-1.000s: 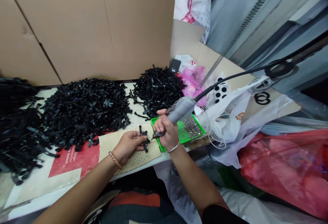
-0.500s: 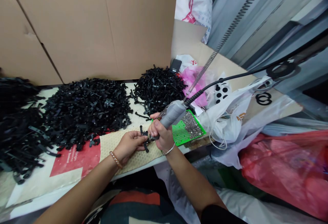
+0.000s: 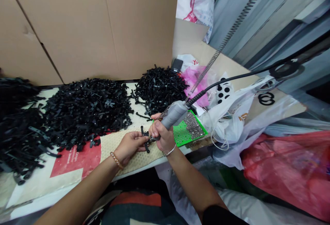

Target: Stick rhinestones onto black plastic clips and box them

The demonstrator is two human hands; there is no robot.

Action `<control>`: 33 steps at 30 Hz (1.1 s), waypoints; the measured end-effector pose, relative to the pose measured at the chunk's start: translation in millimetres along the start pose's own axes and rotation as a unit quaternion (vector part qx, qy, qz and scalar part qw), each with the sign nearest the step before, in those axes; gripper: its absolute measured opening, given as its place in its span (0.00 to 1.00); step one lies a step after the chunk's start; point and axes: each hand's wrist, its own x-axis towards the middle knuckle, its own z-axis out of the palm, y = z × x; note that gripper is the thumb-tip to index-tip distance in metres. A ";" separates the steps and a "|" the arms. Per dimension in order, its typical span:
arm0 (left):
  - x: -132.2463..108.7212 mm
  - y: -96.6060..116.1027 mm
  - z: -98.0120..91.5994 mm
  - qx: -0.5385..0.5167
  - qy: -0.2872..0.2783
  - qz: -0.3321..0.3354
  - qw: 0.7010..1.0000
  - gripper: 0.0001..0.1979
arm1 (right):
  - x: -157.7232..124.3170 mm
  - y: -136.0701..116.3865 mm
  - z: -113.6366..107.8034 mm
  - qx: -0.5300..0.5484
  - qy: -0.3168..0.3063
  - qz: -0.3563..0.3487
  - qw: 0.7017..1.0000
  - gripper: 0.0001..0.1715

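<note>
Left hand [image 3: 132,144] pinches a partly hidden black piece [image 3: 147,148]; right hand [image 3: 163,136] wraps a gray tool [image 3: 175,113] (whether tool meets piece is unclear).

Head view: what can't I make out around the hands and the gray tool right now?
All in the head view:
- Tip of the gray tool: too small and dark to tell against the black part in the left hand.
- Left side of the green tray: partly hidden behind the right hand.
- Shapes of the metal pieces: too small.
- Leftmost pile: cut off by the left edge.
</note>
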 end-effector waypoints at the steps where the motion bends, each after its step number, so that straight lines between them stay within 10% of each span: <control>1: -0.1 -0.1 -0.1 0.000 0.000 0.000 1.000 0.23 | 0.1 0.1 -0.3 0.000 -0.001 -0.004 1.000 0.16; 24: -0.2 0.2 1.1 -0.001 0.008 0.000 1.000 0.21 | 0.2 0.9 0.9 -0.002 -0.010 -0.003 1.000 0.17; 33: 1.5 -1.7 0.1 -0.009 0.024 -0.015 1.000 0.11 | 20.0 -37.0 -40.3 -0.121 -0.016 -0.051 0.991 0.17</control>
